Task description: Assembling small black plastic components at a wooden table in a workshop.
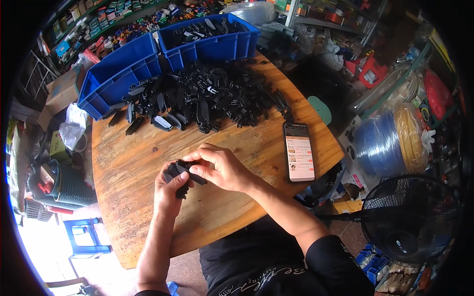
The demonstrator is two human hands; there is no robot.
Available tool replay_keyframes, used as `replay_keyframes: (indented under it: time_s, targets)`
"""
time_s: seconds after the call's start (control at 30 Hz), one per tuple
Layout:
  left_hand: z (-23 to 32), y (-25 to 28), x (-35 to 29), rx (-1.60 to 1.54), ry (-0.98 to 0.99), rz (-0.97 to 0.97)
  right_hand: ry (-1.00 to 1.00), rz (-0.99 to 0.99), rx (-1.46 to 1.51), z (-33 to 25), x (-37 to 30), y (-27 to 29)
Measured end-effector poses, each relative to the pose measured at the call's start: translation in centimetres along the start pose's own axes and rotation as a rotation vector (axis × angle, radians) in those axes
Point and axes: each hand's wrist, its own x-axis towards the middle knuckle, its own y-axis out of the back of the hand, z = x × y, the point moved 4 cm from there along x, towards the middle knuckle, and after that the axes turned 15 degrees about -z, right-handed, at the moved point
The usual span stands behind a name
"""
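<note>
— While both hands work over the round wooden table [148, 163], what have you got?

— Small black plastic part [178, 170], held just above the tabletop. My left hand [170, 190] cups it from below, fingers curled shut; my right hand [222, 170] pinches its top edge.

— How does it handle?

— Light, stiff, probably a bit slick, I judge. Best gripped by the edges. Pile of black parts [207, 98] lies ahead, well apart.
</note>
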Motion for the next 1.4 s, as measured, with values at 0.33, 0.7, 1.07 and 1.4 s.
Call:
replay_keyframes:
  time_s: [0.33,0.7,1.07,1.4]
  targets:
    - [0.6,-0.2,0.3,0.04,-0.047,-0.025,-0.012,0.023,0.071,-0.5,-0.2,0.6]
    - [0.9,-0.3,-0.3,0.078,-0.015,-0.008,-0.043,-0.001,0.067,-0.6,-0.4,0.7]
    - [1.9,-0.2,-0.6,0.136,-0.101,0.072,-0.087,-0.013,-0.013,-0.4,-0.2,-0.1]
    - [2.2,-0.5,-1.0,0.231,-0.128,0.105,-0.173,-0.116,-0.021,0.5,0.5,-1.9]
